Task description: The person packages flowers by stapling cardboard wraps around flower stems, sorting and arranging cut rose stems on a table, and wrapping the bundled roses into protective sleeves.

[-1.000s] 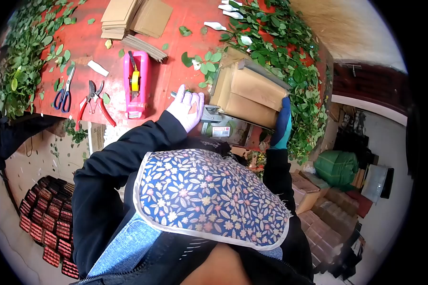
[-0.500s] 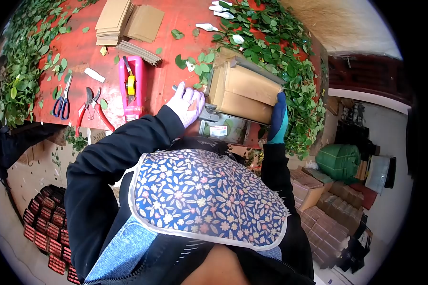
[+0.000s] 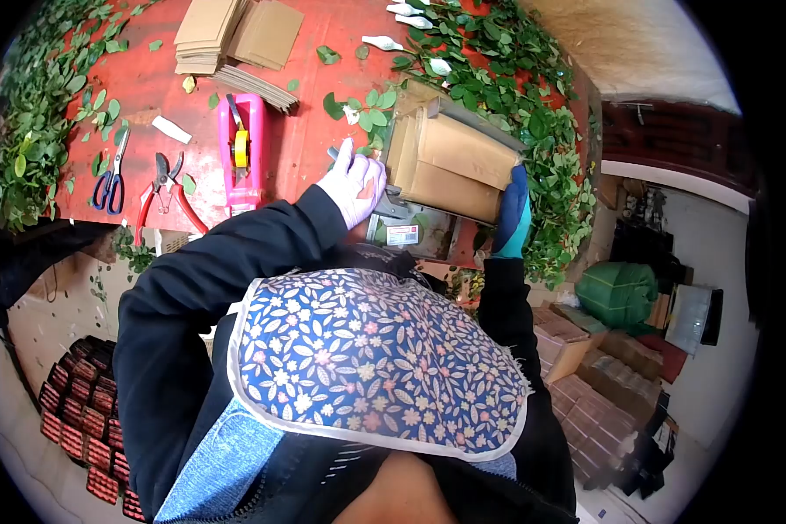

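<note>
Red table [image 3: 299, 144], pale floor [image 3: 716, 218], perhaps dark furniture [image 3: 672, 135]

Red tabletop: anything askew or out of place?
Somewhat untidy. Loose leaves lie scattered on the red tabletop; the smaller cardboard stack is fanned out, not squared; the pruning shears lie with blades spread, handles at the near edge. No damage visible.

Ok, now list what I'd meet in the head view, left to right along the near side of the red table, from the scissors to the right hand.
Scissors → red-handled pruners → pink tape dispenser → left hand → cardboard → right hand.
</note>
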A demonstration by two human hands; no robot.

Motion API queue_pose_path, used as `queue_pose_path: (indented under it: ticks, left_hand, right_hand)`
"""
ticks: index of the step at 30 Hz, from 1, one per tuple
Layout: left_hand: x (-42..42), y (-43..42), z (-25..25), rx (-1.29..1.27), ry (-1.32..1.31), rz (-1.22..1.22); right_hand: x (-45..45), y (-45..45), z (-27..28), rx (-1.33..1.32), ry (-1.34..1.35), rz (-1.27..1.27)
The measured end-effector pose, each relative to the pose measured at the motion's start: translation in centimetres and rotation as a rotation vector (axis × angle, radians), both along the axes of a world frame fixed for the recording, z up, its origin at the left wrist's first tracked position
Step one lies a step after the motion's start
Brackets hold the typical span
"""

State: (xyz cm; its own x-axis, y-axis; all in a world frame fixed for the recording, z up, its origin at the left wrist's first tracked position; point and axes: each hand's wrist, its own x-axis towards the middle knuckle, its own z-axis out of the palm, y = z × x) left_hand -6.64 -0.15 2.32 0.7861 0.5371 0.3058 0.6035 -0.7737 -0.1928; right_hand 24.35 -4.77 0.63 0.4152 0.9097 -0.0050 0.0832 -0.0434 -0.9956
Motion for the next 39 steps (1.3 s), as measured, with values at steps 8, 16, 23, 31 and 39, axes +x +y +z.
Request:
queue_pose_path:
  ticks: [8, 16, 23, 31, 39]
  left_hand:
    - [-0.2, 5.4, -2.4, -0.186, -0.146, -0.219]
    - [0.3, 5.1, -2.8, -0.207, -0.052, -0.144]
    - [-0.1, 4.9, -2.6, -0.127, -0.117, -0.246]
    - [-2.2, 10.2, 2.8, -0.596, 0.118, 0.045]
    - [-2.3, 19.0, 1.3, -2.211, -0.137, 0.294]
  right_hand:
    - [0.0, 0.0, -1.3, 0.016, -0.054, -0.019]
    - [0.4, 0.7, -1.7, 0.038, -0.077, -0.032]
    - [0.3, 0.3, -2.0, 0.034, -0.096, -0.039]
    - [0.3, -0.5, -0.6, 0.124, -0.168, 0.019]
    - [-1.2, -1.8, 2.3, 0.024, -0.407, -0.084]
